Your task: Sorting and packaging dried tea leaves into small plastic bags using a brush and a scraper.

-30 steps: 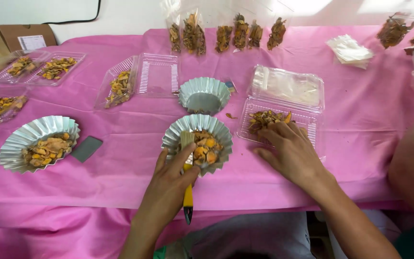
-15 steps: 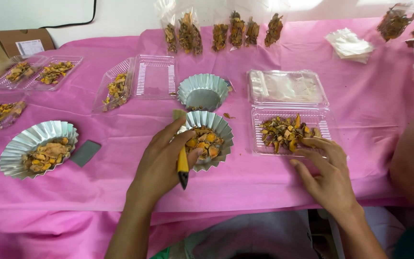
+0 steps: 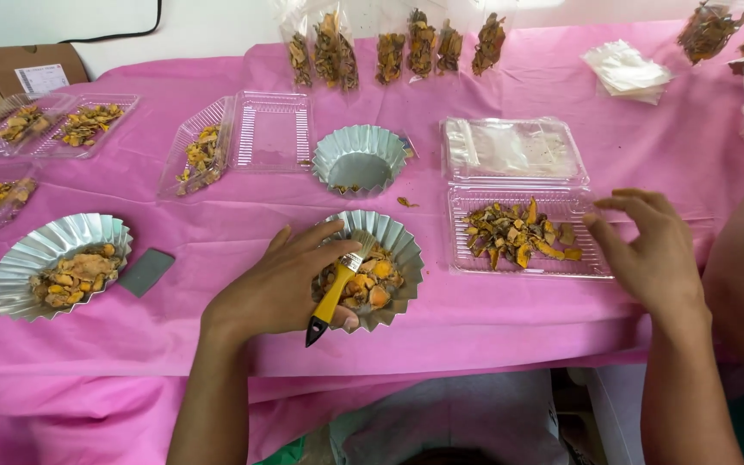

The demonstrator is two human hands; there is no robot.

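The brush [image 3: 336, 288] lay on a slant, its long axis running from the black handle tip near the table's front edge up to the pale bristles, which pointed away from the person and slightly right. The bristles rested over the orange-yellow dried pieces [image 3: 370, 280] in the fluted foil dish [image 3: 399, 250]. The left hand [image 3: 279, 284] was closed around the yellow handle, the thumb pressed under it near the lower end and the fingers lying across it higher up, so the black tip stuck out below the grip and the bristles above it. Right of that grip, the right hand [image 3: 647, 250] hovered half open with curled fingers, holding nothing, just beside the right edge of an open clear plastic box [image 3: 592, 267] of darker dried pieces. Beyond the grip stood a nearly empty foil dish [image 3: 359, 159]. Left of it, a grey flat block [image 3: 145, 272] lay beside another filled foil dish [image 3: 27, 258], all on the pink tablecloth [image 3: 217, 232].
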